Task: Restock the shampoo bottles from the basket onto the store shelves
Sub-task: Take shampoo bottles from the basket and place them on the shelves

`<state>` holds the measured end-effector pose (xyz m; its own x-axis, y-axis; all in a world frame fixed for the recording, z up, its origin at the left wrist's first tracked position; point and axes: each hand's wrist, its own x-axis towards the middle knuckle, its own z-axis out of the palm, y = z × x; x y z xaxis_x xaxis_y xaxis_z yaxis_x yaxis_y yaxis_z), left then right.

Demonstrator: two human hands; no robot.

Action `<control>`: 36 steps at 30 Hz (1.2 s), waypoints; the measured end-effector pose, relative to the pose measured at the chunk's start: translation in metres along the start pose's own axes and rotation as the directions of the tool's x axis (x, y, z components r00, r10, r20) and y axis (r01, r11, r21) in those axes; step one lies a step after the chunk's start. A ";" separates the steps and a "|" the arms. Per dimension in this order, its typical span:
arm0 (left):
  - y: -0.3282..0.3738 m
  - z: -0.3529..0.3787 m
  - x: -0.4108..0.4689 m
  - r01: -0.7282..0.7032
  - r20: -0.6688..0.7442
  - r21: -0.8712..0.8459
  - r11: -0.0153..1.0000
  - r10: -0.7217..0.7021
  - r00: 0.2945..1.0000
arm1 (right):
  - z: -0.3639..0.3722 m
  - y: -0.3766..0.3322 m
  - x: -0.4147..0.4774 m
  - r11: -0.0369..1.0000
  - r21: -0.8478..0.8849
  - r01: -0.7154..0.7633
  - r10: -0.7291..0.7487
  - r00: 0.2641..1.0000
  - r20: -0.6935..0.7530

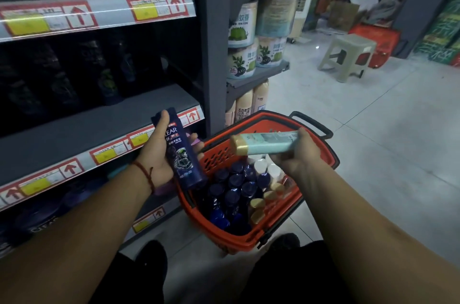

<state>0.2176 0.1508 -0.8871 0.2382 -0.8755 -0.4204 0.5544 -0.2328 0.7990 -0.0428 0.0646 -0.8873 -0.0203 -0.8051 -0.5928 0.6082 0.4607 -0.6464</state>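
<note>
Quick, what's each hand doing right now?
Left hand: closed around an upright dark blue plastic shampoo bottle.
Right hand: closed on a sideways pale teal bottle with a gold cap, above the red basket.

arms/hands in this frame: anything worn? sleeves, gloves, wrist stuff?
Both forearms are bare, with no sleeves in view and no gloves. The left hand has a thin red cord bracelet at the wrist, with a loose end dangling. The right hand and its wrist carry nothing.

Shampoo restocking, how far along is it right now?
Done: dark bottles already stand on the dim shelf. In hand: the left hand holds a dark blue Clear bottle and the right hand a pale green, gold-capped bottle. Left: the red basket still holds many bottles.
</note>
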 end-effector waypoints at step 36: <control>-0.007 0.000 0.011 0.086 0.015 0.065 0.994 -0.088 0.996 | 0.029 0.020 -0.009 0.944 -0.326 0.057 0.081 0.915 0.394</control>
<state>0.2166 0.1430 -0.8969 0.1767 -0.8581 -0.4822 0.5196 -0.3347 0.7861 -0.0073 0.0700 -0.8805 0.3436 -0.8469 -0.4058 0.3145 0.5109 -0.8000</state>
